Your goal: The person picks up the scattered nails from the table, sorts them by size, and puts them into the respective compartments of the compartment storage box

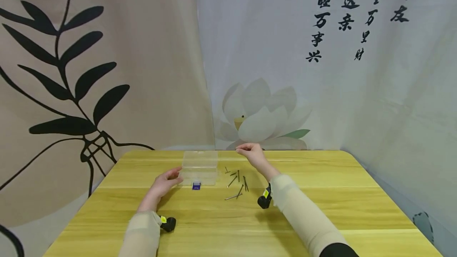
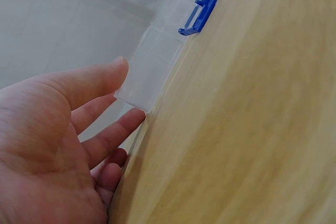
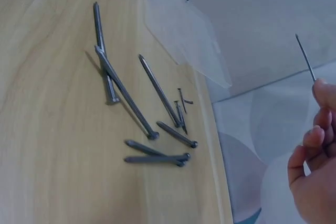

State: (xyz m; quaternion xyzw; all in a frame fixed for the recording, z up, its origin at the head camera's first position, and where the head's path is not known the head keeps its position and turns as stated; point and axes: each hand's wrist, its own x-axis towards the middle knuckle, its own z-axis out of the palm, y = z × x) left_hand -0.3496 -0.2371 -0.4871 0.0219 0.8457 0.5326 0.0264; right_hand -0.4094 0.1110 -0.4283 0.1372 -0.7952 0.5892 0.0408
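Observation:
A clear plastic storage box [image 1: 205, 173] stands on the table with its lid [image 1: 200, 158] raised at the back. On its front is a blue latch [image 2: 201, 16]. My left hand [image 1: 165, 183] holds the box's left end, the thumb against a corner and the fingers at the side and lower edge. Higher up and to the right, my right hand [image 1: 254, 156] pinches a thin nail [image 3: 305, 57] between thumb and fingers, its point sticking out. Several loose nails, among them a long nail [image 3: 126, 94] and a shorter nail [image 3: 177, 135], lie on the table between the hands.
The yellow wood-grain table [image 1: 207, 225] ends at a back edge just behind the box. Beyond it hangs a printed cloth [image 1: 160, 70] with leaves, a lotus and writing. Each wrist wears a small black camera, such as the right camera [image 1: 264, 199].

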